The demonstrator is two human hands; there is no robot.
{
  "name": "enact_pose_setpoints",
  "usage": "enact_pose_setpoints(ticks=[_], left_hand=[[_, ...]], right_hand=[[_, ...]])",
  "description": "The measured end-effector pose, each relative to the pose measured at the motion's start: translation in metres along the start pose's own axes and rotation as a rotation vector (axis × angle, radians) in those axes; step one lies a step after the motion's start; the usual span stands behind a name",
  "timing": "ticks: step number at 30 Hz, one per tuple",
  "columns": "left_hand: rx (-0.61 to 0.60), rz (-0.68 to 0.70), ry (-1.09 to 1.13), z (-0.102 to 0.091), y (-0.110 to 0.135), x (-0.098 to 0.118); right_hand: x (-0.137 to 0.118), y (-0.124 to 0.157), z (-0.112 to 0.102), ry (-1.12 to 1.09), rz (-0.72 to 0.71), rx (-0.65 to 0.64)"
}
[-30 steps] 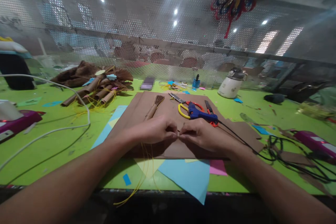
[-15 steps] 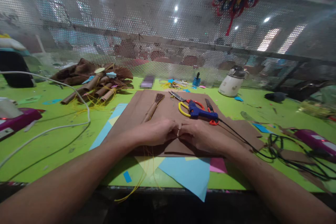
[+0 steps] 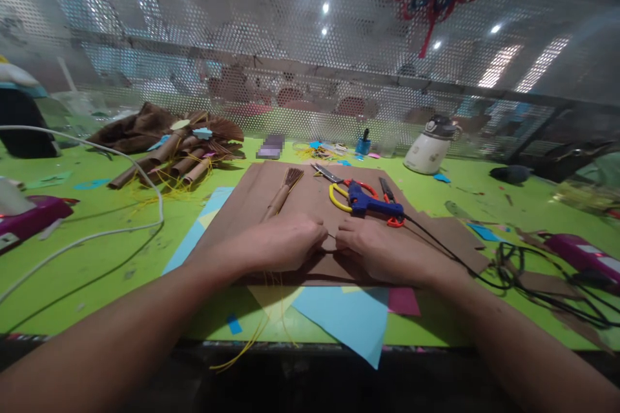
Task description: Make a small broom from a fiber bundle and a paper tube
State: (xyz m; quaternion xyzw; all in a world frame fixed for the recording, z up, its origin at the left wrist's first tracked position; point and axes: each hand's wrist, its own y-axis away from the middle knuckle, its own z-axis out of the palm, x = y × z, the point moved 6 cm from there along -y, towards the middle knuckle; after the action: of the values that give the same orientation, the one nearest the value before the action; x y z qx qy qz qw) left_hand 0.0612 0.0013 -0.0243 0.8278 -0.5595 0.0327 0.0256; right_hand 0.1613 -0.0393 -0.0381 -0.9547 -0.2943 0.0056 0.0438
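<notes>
My left hand (image 3: 290, 242) is closed in a pinch, low over a brown paper sheet (image 3: 227, 226). Facing it, my right hand (image 3: 375, 248) pinches too, with a small gap between the two. A thin dark strip (image 3: 332, 236) spans that gap; its ends are hidden in my fingers and its material is unclear. Just beyond my left hand lies a rolled brown paper tube (image 3: 277, 200) with a fringed tip. Past my right hand rest a blue glue gun (image 3: 371, 204), scissors (image 3: 340, 199) with yellow and red handles, and a dark-bladed tool (image 3: 387, 190) with red handles.
Brown paper tubes with fans (image 3: 188, 155) are piled at the left back. A white cable (image 3: 157, 197) loops on the left; black cord (image 3: 513, 271) coils on the right. At the back stands a white jug (image 3: 429, 150). Blue paper (image 3: 351, 322) overhangs the front edge.
My hands have drawn slightly apart, and more of the thin dark strip shows between them. The tools and the paper tube lie as before; the view has shifted slightly.
</notes>
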Motion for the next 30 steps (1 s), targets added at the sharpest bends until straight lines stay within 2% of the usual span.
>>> enact_pose_setpoints(ticks=[10, 15, 18, 22, 26, 30], left_hand=[[0.020, 0.031, 0.006, 0.001, 0.003, 0.006], [0.023, 0.005, 0.044, -0.001, 0.001, 0.002], [0.020, -0.046, 0.228, -0.002, -0.004, -0.008], [0.011, -0.083, 0.520, 0.002, -0.010, -0.022], [0.008, -0.155, 0.640, 0.007, -0.011, -0.030], [-0.035, -0.236, 0.723, 0.014, -0.010, -0.032]], right_hand=[[-0.006, 0.004, 0.001, 0.115, -0.055, -0.019], [-0.008, 0.003, 0.001, 0.110, -0.047, 0.000], [-0.007, 0.002, -0.005, 0.119, -0.038, 0.063], [-0.004, 0.003, -0.019, 0.163, 0.014, 0.210], [-0.005, 0.003, -0.023, 0.218, 0.010, 0.306], [-0.005, 0.000, -0.020, 0.231, 0.002, 0.341]])
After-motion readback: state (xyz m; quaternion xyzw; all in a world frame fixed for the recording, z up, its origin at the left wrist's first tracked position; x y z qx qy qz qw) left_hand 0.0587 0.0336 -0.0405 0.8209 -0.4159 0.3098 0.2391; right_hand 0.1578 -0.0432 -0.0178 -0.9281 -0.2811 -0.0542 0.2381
